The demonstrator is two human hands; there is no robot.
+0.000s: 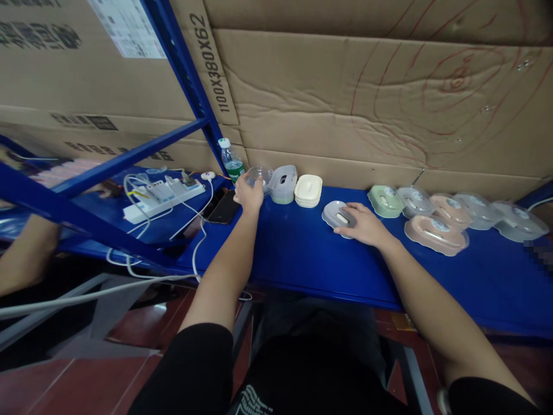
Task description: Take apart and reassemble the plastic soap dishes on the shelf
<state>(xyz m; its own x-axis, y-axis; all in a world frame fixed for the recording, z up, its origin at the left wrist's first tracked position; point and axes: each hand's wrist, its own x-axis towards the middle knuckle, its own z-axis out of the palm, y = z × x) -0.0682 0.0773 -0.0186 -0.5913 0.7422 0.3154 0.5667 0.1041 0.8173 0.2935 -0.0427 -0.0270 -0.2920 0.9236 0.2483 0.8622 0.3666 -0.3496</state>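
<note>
My left hand [250,195] is closed on the near edge of a clear plastic lid [262,173] at the back of the blue table. Beside that lid stand a stack of translucent grey covers [283,183] with a green rim below, and a stack of cream dishes [308,190]. My right hand [366,223] grips the right side of a small grey dish [334,212] lying on the table. A pale oblong piece [343,218] shows in the middle of this dish, near my fingertips.
Several lidded dishes, among them a green one [384,202] and a pink one [436,235], stand at the right. A bottle [232,163], a black phone [223,207] and a power strip [164,199] with cables lie left, by a blue post. Another person's arm [30,253] is far left.
</note>
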